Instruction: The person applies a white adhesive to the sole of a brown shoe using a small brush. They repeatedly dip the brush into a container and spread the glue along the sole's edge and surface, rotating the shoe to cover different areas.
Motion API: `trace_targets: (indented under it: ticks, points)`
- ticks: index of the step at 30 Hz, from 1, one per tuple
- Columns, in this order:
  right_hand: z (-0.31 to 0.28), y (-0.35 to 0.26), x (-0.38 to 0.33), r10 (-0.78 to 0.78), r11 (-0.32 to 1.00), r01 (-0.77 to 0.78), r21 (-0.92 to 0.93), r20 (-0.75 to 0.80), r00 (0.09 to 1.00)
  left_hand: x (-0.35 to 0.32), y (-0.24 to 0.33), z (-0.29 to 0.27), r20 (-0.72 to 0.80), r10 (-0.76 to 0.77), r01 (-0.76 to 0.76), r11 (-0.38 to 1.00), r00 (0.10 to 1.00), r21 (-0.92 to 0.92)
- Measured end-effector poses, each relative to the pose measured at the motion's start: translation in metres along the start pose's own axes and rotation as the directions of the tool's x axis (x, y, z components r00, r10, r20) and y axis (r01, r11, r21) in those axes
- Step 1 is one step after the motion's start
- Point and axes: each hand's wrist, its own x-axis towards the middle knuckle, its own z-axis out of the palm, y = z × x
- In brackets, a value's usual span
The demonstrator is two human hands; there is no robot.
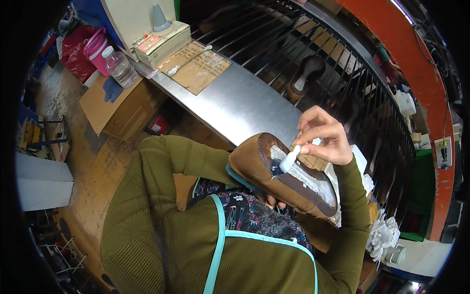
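Shoe [286, 188]: I am seeing it tilting above the apron [274, 228], pale underside facing up, probably so that surface is lying open to the fingers.
Right hand [325, 138]: its fingers are narrowly pinching a white piece [291, 159] over the underside, likely for fine control; I am not managing to tell contact.
Left hand [270, 201]: it is showing only partly beneath the shoe, seemingly bracing it; I cannot tell how far its fingers are closing.
Tabletop [240, 105]: it is carrying flat cardboard [203, 73], perhaps shielding the metal.
Bottle [121, 69]: it is standing well apart, presumably out of the way.
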Motion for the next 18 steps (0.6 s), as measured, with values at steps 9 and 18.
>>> trace_targets:
  ticks: [9,18]
  points:
    - [-0.019,-0.013,0.006,0.026,0.992,-0.011,-0.124,0.127,0.992,-0.003,-0.006,-0.003,-0.004,0.019,-0.019,0.984,1.0,-0.177]
    - [0.002,-0.054,-0.058,-0.226,0.563,-0.446,-0.695,-0.649,0.726,0.023,0.036,-0.052,-0.259,0.348,-0.396,0.903,0.901,-0.165]
